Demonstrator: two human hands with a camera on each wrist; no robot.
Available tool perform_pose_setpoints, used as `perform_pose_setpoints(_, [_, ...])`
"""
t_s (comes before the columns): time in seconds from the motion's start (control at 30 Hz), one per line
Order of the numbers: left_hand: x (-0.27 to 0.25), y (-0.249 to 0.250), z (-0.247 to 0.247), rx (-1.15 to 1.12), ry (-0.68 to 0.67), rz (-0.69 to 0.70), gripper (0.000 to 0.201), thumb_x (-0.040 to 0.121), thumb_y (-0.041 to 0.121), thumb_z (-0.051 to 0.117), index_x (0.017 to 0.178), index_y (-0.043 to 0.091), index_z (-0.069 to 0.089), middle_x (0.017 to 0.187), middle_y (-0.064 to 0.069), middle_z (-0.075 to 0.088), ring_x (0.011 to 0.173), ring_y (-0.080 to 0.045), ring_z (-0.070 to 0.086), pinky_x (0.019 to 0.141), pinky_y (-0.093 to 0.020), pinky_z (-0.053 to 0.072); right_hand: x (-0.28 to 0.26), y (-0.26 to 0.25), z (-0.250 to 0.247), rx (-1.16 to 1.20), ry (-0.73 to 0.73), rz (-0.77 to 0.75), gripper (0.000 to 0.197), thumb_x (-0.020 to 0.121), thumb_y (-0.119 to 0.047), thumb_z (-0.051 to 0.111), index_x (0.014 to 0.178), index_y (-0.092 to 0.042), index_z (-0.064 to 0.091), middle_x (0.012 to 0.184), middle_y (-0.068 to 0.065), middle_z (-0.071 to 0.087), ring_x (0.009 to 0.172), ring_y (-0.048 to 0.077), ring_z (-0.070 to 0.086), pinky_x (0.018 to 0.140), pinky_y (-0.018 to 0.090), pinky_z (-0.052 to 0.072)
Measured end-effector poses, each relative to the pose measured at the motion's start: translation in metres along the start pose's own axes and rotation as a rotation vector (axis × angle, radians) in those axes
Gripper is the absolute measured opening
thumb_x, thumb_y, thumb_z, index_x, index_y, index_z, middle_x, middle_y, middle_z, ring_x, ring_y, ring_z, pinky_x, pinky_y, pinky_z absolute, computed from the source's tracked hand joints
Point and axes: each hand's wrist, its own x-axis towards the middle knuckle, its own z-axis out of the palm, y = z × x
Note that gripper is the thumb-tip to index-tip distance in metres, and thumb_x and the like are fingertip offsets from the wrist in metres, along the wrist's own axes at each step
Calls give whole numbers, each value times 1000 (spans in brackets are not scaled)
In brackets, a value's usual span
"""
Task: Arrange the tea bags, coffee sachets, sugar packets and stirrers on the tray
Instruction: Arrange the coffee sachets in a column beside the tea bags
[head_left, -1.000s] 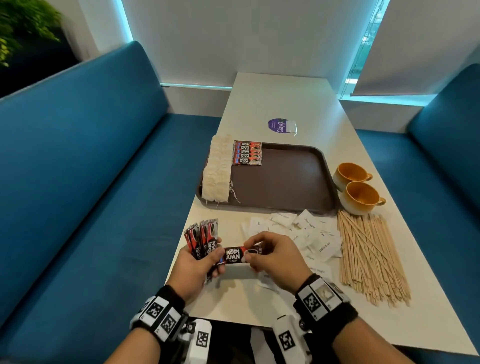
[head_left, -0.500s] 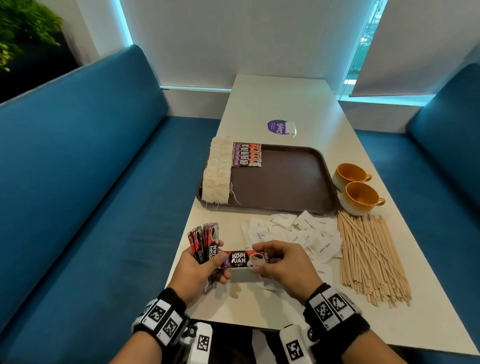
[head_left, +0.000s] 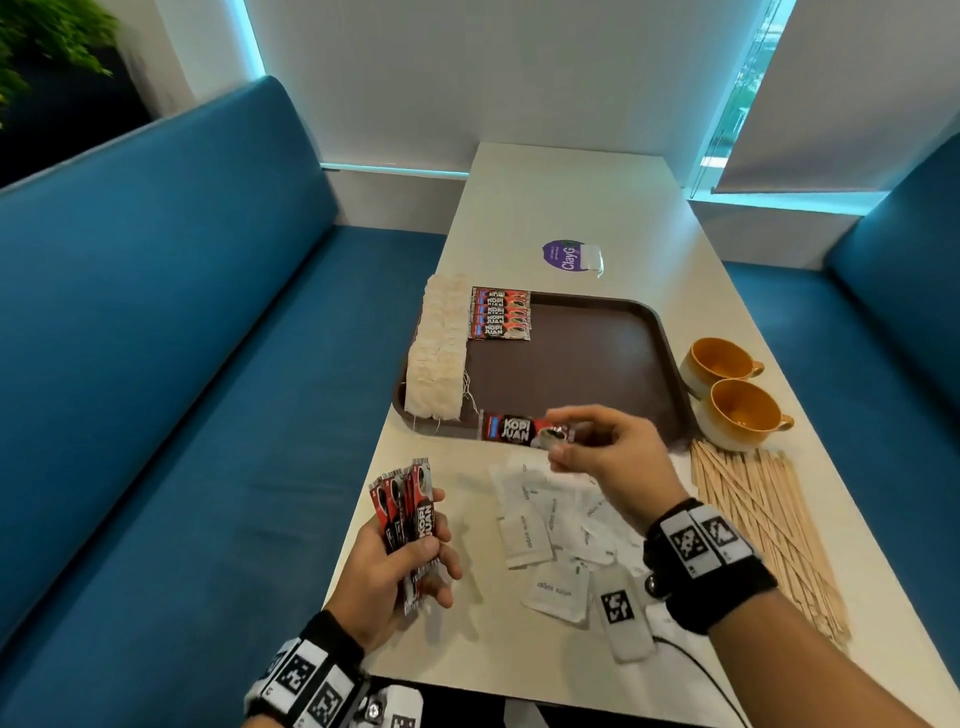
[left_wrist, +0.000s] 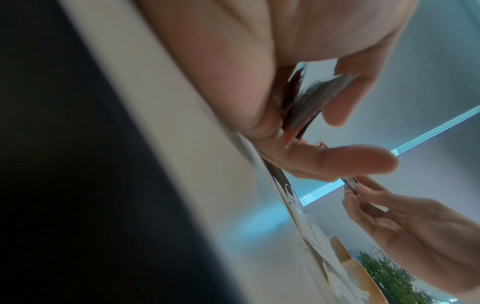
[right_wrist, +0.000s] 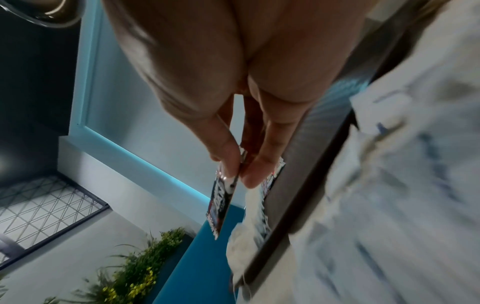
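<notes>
A brown tray (head_left: 597, 364) lies on the white table, with a row of tea bags (head_left: 439, 348) along its left side and several red coffee sachets (head_left: 501, 314) at its far left. My right hand (head_left: 558, 441) pinches one coffee sachet (head_left: 511, 427) by its end, just above the tray's near edge; the same sachet (right_wrist: 223, 203) shows between thumb and finger in the right wrist view. My left hand (head_left: 415, 551) grips a fan of coffee sachets (head_left: 410, 509) near the table's left edge. White sugar packets (head_left: 550, 525) lie loose below the right hand. Wooden stirrers (head_left: 763, 525) lie at the right.
Two orange cups (head_left: 732, 395) stand right of the tray, behind the stirrers. A purple round sticker (head_left: 563, 254) sits beyond the tray. Blue benches (head_left: 182, 364) flank the table on both sides. A white tagged device (head_left: 623, 618) and its cable lie near my right wrist.
My right hand pulled one sachet away from the left hand's bunch and carried it forward to the tray's near edge. The left hand stayed put with the rest.
</notes>
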Motion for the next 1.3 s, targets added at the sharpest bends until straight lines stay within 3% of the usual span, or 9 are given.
perform_pose_setpoints(0.3, [2, 3, 1, -2, 34, -51, 42, 82, 8, 75, 122, 17, 66, 99, -22, 56, 73, -45, 58, 47, -40, 53, 124, -27, -14, -115, -5, -37, 25, 79, 0, 81, 102, -9, 75, 85, 16, 74, 71, 23, 68, 69, 34, 65])
perform_pose_setpoints(0.43, [5, 6, 1, -46, 27, -81, 48, 74, 12, 82, 119, 15, 67, 98, -23, 57, 73, -48, 57, 47, -43, 54, 170, -22, -7, -137, -15, 15, 29, 80, 0, 80, 108, -3, 73, 84, 17, 71, 62, 20, 65, 63, 29, 62])
perform_pose_setpoints(0.53, [5, 7, 0, -40, 30, -87, 46, 76, 11, 81, 120, 15, 67, 98, -24, 57, 74, -51, 58, 49, -46, 55, 196, -10, 4, -142, -2, 70, 30, 81, -1, 81, 109, -3, 73, 90, 16, 74, 62, 17, 66, 65, 29, 62])
perform_pose_setpoints(0.67, [5, 6, -1, -40, 42, -96, 47, 77, 12, 81, 121, 15, 67, 99, -24, 57, 75, -54, 58, 52, -49, 56, 218, -2, 16, -165, 10, 109, 24, 81, -4, 82, 103, -10, 75, 92, 9, 75, 69, 16, 66, 67, 26, 60])
perform_pose_setpoints(0.77, [5, 7, 0, -42, 43, -107, 50, 71, 15, 87, 117, 16, 68, 97, -25, 57, 73, -52, 59, 51, -47, 55, 232, 4, 19, -272, -5, 125, 20, 82, -6, 82, 97, -18, 77, 94, 3, 76, 78, 17, 69, 73, 32, 61])
perform_pose_setpoints(0.83, [6, 8, 0, -41, 45, -119, 57, 66, 21, 94, 117, 17, 69, 97, -25, 58, 72, -52, 59, 51, -44, 55, 239, 8, 19, -350, -25, 129, 20, 83, -6, 82, 94, -22, 78, 96, 5, 77, 76, 15, 68, 66, 26, 60])
perform_pose_setpoints(0.9, [7, 9, 0, -34, 48, -124, 59, 65, 24, 95, 117, 17, 68, 97, -25, 58, 72, -52, 60, 53, -43, 54, 244, 10, 20, -426, -41, 133, 20, 83, -6, 82, 96, -20, 78, 92, 8, 75, 71, 14, 65, 61, 22, 57])
perform_pose_setpoints(1.03, [7, 7, -3, -26, 43, -115, 50, 73, 19, 88, 118, 18, 67, 98, -25, 58, 73, -52, 60, 55, -44, 54, 253, 11, 22, -583, -21, 124, 21, 77, -13, 89, 95, -18, 79, 86, 9, 75, 70, 18, 66, 69, 30, 62])
perform_pose_setpoints(1.3, [7, 6, -2, -30, 50, -106, 45, 74, 14, 81, 117, 18, 68, 98, -24, 58, 73, -52, 60, 56, -46, 55, 260, 9, 26, -640, -7, 162, 26, 72, -17, 93, 92, -19, 77, 84, 13, 77, 67, 20, 69, 68, 36, 65])
